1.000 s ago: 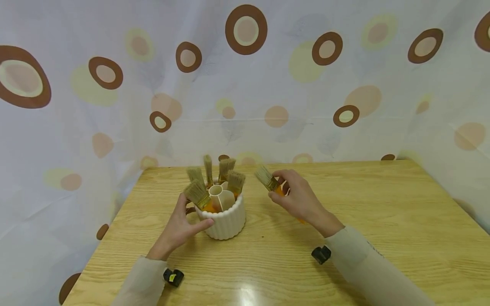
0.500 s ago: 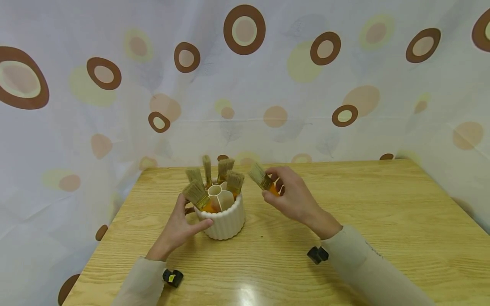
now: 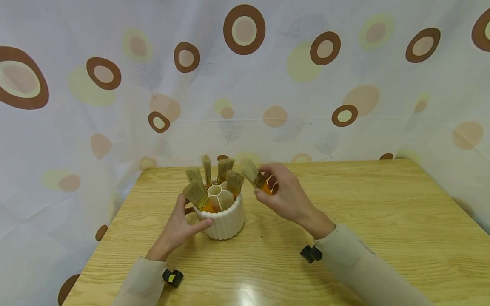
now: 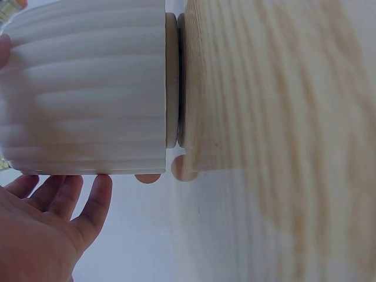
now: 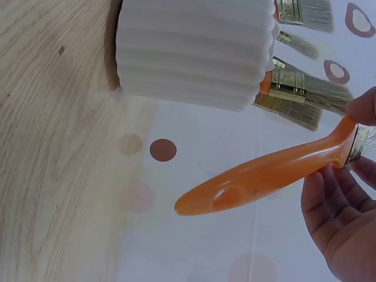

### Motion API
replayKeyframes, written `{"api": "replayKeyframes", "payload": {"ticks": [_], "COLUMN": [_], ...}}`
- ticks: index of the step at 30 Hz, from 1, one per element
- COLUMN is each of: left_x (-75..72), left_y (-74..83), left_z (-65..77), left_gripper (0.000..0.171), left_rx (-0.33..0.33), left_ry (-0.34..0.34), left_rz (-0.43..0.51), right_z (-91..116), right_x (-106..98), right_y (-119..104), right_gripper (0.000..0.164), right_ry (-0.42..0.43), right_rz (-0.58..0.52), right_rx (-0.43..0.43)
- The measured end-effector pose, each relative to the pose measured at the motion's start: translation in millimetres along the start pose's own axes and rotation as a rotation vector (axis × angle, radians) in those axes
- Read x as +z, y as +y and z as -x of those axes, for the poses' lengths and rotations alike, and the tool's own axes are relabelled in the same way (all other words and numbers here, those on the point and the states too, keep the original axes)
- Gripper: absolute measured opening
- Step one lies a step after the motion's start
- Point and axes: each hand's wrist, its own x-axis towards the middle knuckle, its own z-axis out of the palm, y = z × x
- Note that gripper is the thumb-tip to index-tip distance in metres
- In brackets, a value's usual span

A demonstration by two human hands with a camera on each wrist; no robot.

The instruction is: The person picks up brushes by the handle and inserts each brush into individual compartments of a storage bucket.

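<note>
A white ribbed brush holder (image 3: pixel 225 224) with inner dividers stands upright on the wooden table. My left hand (image 3: pixel 179 227) grips its left side, thumb at the front and fingers round the far side. In the left wrist view, fingertips (image 4: pixel 97 194) touch the ribbed wall (image 4: pixel 88 88). Several paintbrushes stand in the holder bristles up, among them a wide one (image 3: pixel 196 193) near the left fingers. To the right, my right hand (image 3: pixel 285 193) pinches another paintbrush (image 3: pixel 252 173) near its metal band, bristles up and tilted left. Its orange handle (image 5: pixel 258 176) hangs free beside the holder.
The pale wooden table (image 3: pixel 363 204) stretches to the right and toward the front. Behind and at both sides hangs a white curtain (image 3: pixel 237 89) with brown and beige circles. Each sleeve carries a small black device (image 3: pixel 173 278) near the wrist.
My right hand has moved left with its paintbrush, closer to the holder and slightly higher in the head view. The left hand and the holder have kept their places.
</note>
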Motion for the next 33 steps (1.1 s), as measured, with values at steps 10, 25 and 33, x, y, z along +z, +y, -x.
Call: {"api": "replayKeyframes", "payload": {"ticks": [10, 25, 33], "left_x": [1.0, 1.7, 1.1], "left_y": [-1.4, -5.1, 0.3], "left_z": [-0.1, -1.1, -1.2], "left_gripper": [0.089, 0.087, 0.089], "left_rx": [0.006, 0.027, 0.002], "left_ry": [-0.007, -0.007, -0.007], "left_rz": [0.006, 0.011, 0.015], "right_z": [-4.4, -12.1, -20.1], "right_x": [6.0, 16.0, 22.5], "right_y": [-7.5, -22.6, -32.4], "right_gripper": [0.042, 0.044, 0.044], "right_ry": [0.043, 0.059, 0.049], "right_rz": [-0.063, -0.142, -0.165], "right_rx": [-0.053, -0.098, -0.125]}}
